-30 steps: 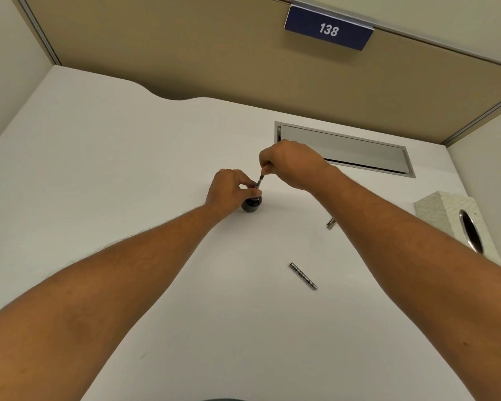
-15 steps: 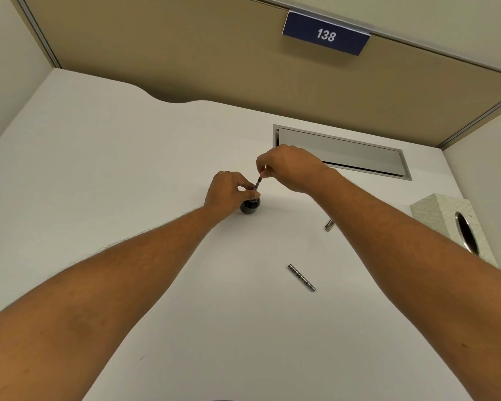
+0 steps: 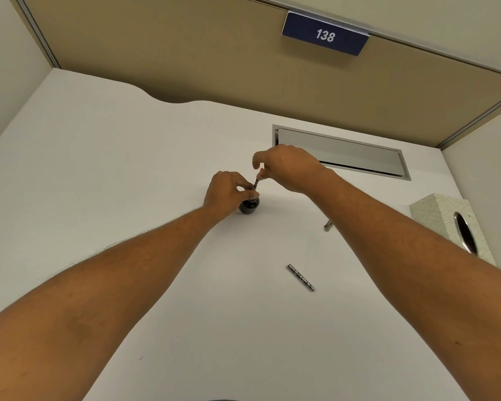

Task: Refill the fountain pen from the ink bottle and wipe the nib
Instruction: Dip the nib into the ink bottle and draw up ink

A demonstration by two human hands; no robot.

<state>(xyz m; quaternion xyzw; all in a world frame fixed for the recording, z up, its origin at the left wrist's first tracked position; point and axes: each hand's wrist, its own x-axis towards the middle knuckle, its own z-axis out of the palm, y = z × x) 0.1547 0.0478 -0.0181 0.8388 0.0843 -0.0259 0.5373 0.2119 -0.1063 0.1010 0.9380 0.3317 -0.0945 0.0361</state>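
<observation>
A small round dark ink bottle stands on the white desk. My left hand grips the bottle's neck, with thumb and forefinger pinched at the mouth. The pen's thin front section stands tilted in the bottle's mouth, nib end hidden inside. My right hand pinches its upper end from above. The pen's patterned barrel lies loose on the desk nearer to me. Another small metal pen part peeks out from under my right forearm.
A patterned tissue box with an oval opening sits at the desk's right edge. A metal cable flap is set into the desk behind my hands. A tan partition with a "138" plate rises at the back.
My right hand's fingers have loosened and lifted a little at the top of the pen section. The left hand and the bottle have stayed in place.
</observation>
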